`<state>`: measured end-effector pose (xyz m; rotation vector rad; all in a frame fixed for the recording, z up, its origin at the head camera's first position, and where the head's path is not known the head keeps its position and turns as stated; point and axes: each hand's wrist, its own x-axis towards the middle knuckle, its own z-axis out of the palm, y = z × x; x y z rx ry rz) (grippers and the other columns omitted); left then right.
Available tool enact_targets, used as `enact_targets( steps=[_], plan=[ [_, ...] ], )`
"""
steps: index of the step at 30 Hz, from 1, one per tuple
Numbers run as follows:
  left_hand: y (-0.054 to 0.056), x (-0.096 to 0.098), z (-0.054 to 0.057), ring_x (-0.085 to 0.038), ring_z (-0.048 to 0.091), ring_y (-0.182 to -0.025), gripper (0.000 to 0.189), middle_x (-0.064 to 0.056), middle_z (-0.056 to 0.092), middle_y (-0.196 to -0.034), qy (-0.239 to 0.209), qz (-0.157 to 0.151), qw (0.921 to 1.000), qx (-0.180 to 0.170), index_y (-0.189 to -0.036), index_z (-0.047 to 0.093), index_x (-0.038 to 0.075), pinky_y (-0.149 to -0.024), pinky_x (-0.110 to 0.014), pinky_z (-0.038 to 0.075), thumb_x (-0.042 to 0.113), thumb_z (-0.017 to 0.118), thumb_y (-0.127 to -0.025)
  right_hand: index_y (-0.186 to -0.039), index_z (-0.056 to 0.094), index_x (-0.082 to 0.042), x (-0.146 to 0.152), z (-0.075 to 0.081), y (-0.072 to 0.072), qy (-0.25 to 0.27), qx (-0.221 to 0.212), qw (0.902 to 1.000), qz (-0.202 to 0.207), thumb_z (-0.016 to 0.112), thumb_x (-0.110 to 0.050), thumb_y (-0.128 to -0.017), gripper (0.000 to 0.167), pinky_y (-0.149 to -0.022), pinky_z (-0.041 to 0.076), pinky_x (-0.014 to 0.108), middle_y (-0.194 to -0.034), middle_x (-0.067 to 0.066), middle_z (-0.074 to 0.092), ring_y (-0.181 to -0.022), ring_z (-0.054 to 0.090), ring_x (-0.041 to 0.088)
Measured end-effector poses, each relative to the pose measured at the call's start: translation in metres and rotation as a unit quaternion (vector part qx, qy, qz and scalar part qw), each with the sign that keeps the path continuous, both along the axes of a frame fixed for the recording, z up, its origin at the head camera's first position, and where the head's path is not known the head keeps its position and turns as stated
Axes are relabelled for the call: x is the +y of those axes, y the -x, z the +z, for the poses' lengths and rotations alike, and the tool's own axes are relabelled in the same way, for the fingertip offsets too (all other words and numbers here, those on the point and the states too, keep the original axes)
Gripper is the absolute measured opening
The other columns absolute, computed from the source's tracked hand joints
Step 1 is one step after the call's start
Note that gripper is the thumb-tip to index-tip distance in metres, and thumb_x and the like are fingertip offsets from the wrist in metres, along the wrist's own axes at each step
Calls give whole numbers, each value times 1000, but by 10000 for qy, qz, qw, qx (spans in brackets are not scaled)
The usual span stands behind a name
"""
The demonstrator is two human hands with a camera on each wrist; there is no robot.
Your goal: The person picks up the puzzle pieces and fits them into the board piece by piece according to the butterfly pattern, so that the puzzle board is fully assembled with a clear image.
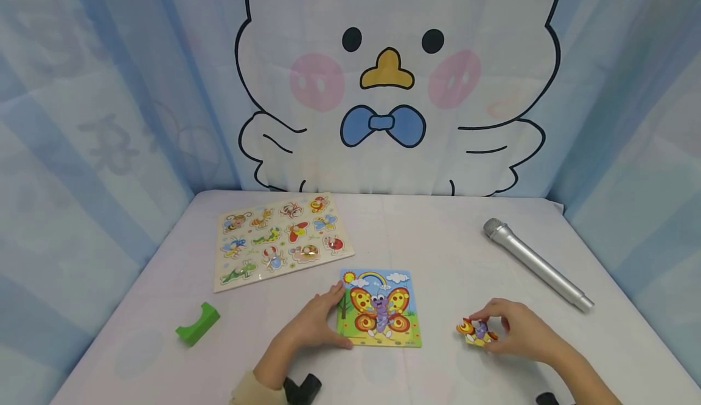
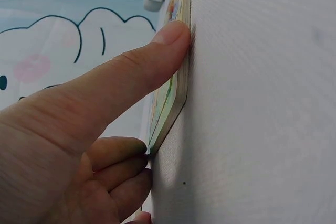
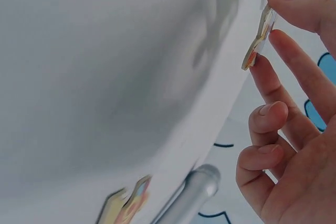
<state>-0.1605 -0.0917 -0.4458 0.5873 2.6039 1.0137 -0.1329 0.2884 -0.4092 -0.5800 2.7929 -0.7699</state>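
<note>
A square butterfly puzzle board (image 1: 381,308) lies on the table's front middle, its picture face up. My left hand (image 1: 316,320) holds it at the left side, with the thumb (image 2: 152,53) along its edge in the left wrist view and the fingertips against its border. To the right, my right hand (image 1: 517,330) pinches a small colourful puzzle piece (image 3: 260,35) between thumb and fingers, just off the table. Other flat pieces (image 3: 135,200) show blurred at the bottom of the right wrist view; part of that spot is out of frame.
A larger insect peg puzzle (image 1: 282,241) lies at the back left. A green arched block (image 1: 198,325) sits at the left. A silver microphone (image 1: 539,265) lies slantwise at the right. Curtains (image 1: 109,149) stand around the white table (image 1: 411,235).
</note>
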Motion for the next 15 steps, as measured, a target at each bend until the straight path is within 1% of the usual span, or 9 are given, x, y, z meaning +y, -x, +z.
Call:
enact_targets(
  steps=[7,15],
  plan=[
    [0,1,0,-30,22,-135,104,-15,22,-149,33,13,10000,-26,-139,31,-4,-111,-48,13,37,84,-59,-102,69,-17,-23,6,7,75,39,9998,179,81,-21,-64,40,-50,39,19,-83,-8,53,-66,43,8],
    [2,0,-1,-30,22,-135,104,-15,22,-149,51,16,10000,-47,-139,31,-3,-111,-48,13,38,84,-59,-101,70,-20,-60,10,14,52,-67,9995,303,80,-22,-66,37,-51,40,20,-83,-9,53,-69,45,13]
  ],
)
